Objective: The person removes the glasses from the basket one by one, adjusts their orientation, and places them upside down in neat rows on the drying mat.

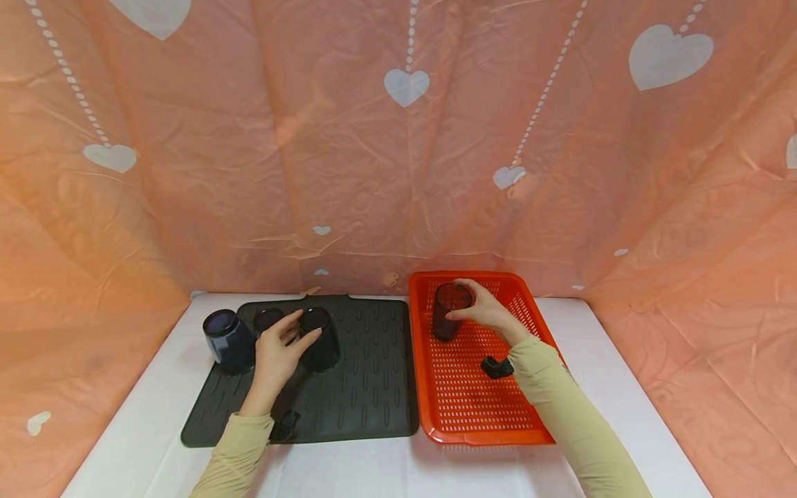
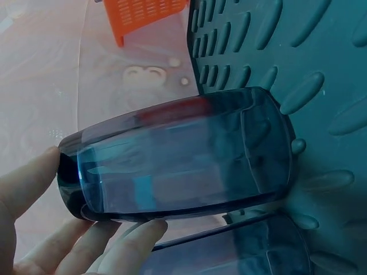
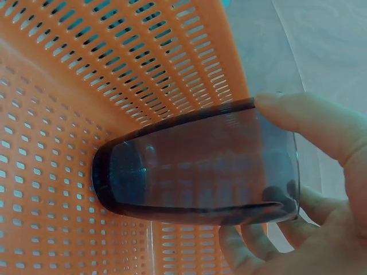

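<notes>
On the dark drying mat, my left hand holds a dark tinted drinking glass by its upper end, thumb on one side and fingers on the other. In the left wrist view this glass appears to stand upside down, its thick base near my fingertips. Two more dark glasses stand beside it, one at the mat's left edge and another partly behind my hand. Inside the orange basket, my right hand grips another tinted glass near its rim, with its thick base down at the basket floor.
The perforated orange basket stands directly right of the mat on a white table. A peach curtain with white hearts hangs behind and at both sides. Black wrist devices show below each hand.
</notes>
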{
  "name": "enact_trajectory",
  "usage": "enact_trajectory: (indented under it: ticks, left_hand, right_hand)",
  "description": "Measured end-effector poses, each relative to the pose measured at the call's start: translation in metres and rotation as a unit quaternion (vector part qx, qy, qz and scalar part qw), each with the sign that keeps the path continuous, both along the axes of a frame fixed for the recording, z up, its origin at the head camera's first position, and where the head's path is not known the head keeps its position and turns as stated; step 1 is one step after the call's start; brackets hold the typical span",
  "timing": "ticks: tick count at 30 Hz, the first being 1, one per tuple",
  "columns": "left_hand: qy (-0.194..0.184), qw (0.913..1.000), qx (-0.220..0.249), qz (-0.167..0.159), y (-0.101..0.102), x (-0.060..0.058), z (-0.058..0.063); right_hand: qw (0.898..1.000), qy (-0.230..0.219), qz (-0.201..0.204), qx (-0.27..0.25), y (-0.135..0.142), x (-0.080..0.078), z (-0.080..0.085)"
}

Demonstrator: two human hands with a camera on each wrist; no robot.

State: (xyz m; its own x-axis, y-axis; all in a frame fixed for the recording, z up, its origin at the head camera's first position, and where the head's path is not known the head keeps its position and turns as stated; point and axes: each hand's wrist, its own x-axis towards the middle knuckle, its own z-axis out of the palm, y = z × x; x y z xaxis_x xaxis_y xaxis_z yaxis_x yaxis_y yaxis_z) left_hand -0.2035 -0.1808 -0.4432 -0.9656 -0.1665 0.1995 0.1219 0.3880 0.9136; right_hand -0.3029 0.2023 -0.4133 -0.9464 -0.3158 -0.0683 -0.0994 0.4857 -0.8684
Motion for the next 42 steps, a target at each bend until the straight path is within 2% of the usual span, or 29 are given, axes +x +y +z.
enact_trajectory:
  ticks: [11,20,27,29,32,36,42]
  left_hand:
    - [0.016,0.9997,-0.010,0.015,0.001,0.001,0.002]
    - [0.075,0.9940,-0.039,0.069,0.008,-0.002,-0.006]
    - [0.107,0.9874,-0.035,0.111,0.015,-0.002,-0.009]
    - [0.101,0.9883,-0.029,0.110,0.015,-0.002,-0.009]
    - [0.084,0.9919,-0.020,0.093,0.012,-0.001,-0.008]
    - [0.043,0.9973,-0.002,0.059,0.008,0.002,-0.004]
    - [-0.018,0.9984,0.035,0.040,0.002,0.006,0.003]
  right_hand:
    - [1.000,0.017,-0.002,0.016,-0.005,0.002,0.002]
    - [1.000,0.012,-0.008,0.007,-0.005,0.004,0.002]
    - [1.000,0.006,-0.009,0.010,-0.004,0.004,0.001]
    - [1.000,0.008,-0.009,0.011,-0.004,0.003,0.001]
    - [1.000,0.010,-0.010,0.011,-0.004,0.002,0.000]
    - [1.000,0.014,-0.019,0.017,-0.005,0.002,0.001]
    - [0.999,0.019,-0.040,0.016,-0.009,0.007,0.004]
